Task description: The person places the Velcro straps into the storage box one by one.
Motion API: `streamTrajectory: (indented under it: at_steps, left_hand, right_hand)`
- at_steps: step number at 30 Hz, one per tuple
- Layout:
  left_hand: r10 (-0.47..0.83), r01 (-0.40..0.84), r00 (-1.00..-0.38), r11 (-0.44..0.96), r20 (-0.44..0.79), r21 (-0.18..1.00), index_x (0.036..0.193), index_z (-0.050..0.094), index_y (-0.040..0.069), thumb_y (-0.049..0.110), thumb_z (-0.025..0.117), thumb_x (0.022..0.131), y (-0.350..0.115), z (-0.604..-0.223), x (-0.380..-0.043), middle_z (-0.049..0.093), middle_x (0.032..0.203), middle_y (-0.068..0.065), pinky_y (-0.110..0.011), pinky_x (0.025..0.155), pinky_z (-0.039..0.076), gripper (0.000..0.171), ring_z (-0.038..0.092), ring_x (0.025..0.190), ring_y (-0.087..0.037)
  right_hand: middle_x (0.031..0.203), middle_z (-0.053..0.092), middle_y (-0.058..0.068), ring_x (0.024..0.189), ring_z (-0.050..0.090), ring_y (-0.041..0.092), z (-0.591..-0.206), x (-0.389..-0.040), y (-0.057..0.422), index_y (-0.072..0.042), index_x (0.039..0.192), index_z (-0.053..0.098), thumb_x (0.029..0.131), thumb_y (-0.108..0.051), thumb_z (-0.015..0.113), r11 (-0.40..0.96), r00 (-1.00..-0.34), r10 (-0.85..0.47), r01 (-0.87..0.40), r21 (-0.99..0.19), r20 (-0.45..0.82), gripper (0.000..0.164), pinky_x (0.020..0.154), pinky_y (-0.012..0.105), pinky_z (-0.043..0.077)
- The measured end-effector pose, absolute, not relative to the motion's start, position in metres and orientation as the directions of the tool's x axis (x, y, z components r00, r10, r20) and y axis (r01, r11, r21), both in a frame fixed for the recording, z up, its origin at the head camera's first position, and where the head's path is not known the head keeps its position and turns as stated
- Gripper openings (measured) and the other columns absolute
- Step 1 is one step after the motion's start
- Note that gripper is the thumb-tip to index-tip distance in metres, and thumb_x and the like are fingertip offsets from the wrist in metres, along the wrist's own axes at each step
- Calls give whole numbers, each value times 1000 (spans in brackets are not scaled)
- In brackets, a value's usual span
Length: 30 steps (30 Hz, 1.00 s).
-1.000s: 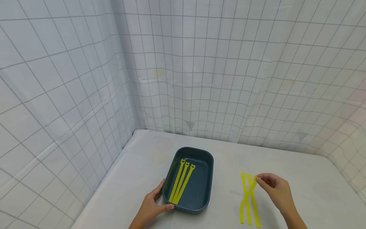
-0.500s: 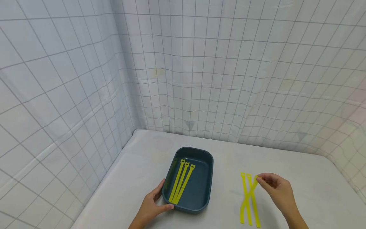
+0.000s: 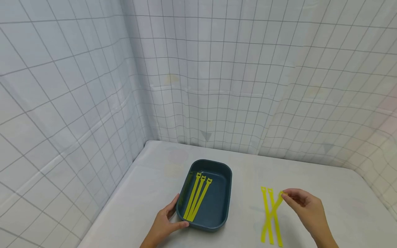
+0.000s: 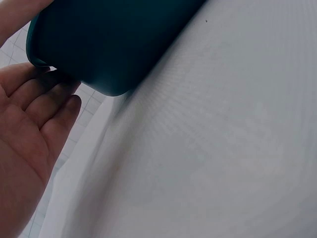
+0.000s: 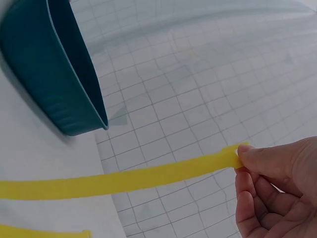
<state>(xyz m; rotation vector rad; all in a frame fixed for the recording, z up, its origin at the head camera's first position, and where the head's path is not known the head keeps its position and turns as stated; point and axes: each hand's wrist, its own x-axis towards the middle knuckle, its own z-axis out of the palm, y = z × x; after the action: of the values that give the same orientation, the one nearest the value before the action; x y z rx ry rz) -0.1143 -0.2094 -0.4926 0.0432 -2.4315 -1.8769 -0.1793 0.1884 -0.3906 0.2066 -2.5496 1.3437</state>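
My left hand (image 3: 164,223) grips the near left corner of a dark teal rectangular tray (image 3: 215,210), thumb on the near side and fingers along the left side. Three yellow hook-and-loop cable ties (image 3: 203,197) lie side by side in the tray's left half. To the right of it, my right hand (image 3: 310,214) pinches the slotted head of another yellow cable tie (image 5: 148,177) between thumb and index finger. That strap rises from the table and slants across two more yellow cable ties (image 3: 278,230) lying on the cloth. Its slot is partly hidden by the fingertips.
A white cloth covers the table (image 3: 242,165). White grid-patterned curtains (image 3: 235,86) hang along the back and both sides, close to the table's edges.
My right hand has shifted slightly right and toward me, drawing the pinched cable tie's head along. The left hand and the tray have stayed in place.
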Motion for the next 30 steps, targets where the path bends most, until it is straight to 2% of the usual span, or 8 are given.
streamTrajectory:
  at_steps: [10,21,30]
  left_hand:
    - [-76,19,-996,258,40,966,140,35,1,20,83,68,-209,-490,-111,35,141,-17,-33,97,40,89,36,127,-29]
    - [-76,21,-996,258,42,966,140,36,1,20,83,68,-207,-490,-112,36,141,-16,-32,97,40,89,37,127,-28]
    - [-73,26,-996,251,46,968,140,36,0,19,83,67,-207,-490,-114,36,141,-16,-32,98,40,89,37,127,-28]
  right_hand:
    - [86,66,5,72,59,7,-387,-173,189,0,96,68,84,-17,69,524,-967,2,-217,-823,256,21,62,17,52]
    - [85,67,-3,73,59,9,-376,-160,189,-1,95,67,84,-14,68,506,-955,-2,-257,-824,296,17,62,17,51]
    - [87,68,3,74,60,12,-364,-161,188,1,96,67,84,-13,69,433,-942,16,-296,-851,335,19,64,17,52]
